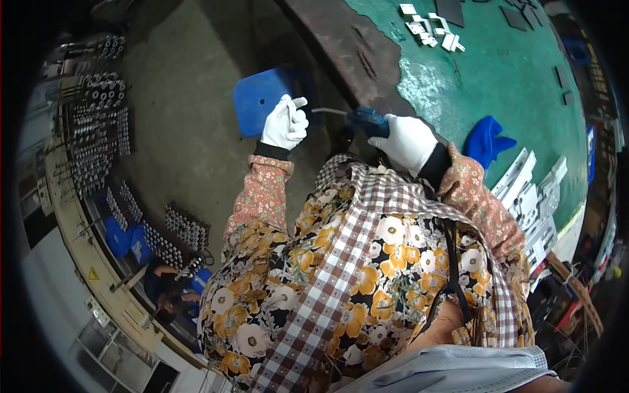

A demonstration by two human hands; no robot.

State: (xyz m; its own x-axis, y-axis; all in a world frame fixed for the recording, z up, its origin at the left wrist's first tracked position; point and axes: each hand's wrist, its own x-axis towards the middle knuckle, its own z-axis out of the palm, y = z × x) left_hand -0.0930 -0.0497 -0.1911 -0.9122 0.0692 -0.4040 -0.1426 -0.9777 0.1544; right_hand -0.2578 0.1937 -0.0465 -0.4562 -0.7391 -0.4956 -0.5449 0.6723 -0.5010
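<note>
My left hand (286,123), in a white glove, is raised in front of my body with its fingers curled in. Whatever those fingers may hold is hidden. In my right hand (409,141), also white-gloved, is a blue-handled tool (367,121). A thin, slightly bent grey rod (329,111) reaches from it toward my left hand, and a gap shows between its tip and the fingers. The right hand is beside the dark near edge of the green table (445,92).
A blue stool (252,98) stands beyond my left hand. On the table are several white metal brackets (432,27), a blue cloth-like piece (486,141) and long pale metal parts (534,203). Racks of round metal parts (98,124) and another person (167,288) are at the left.
</note>
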